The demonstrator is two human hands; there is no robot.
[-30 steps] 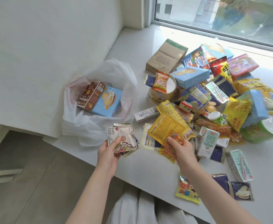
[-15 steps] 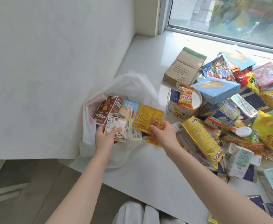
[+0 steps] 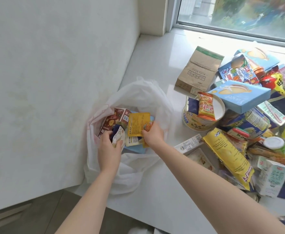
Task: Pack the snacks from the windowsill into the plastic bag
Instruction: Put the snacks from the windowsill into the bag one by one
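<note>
Spanning centre to right of frame: white windowsill [image 3: 155, 61], with wall at left and window glass at upper right.

Snack pile [image 3: 249, 122] is heaped over the right half of the sill. Brown paper bag [image 3: 199, 70] lies at its upper left edge. Light blue box [image 3: 239, 97] is tilted beside the round noodle cup [image 3: 202, 122]. Long yellow packet [image 3: 227, 154] lies at lower right.

Plastic bag [image 3: 138, 93], thin and white, sits at centre frame on the sill against the wall, mouth open upward, just left of the cup. Brown carton [image 3: 114, 120] stands inside it at the left.

Left hand [image 3: 109, 149] is in the bag's mouth, fingers curled round a crumpled white pouch [image 3: 119, 137]. Right hand [image 3: 152, 135], just to the right, pinches a yellow sachet [image 3: 138, 124] and a small orange packet [image 3: 148, 125] together, both over the bag's contents. Cannot tell whether the held packets touch what lies beneath.
</note>
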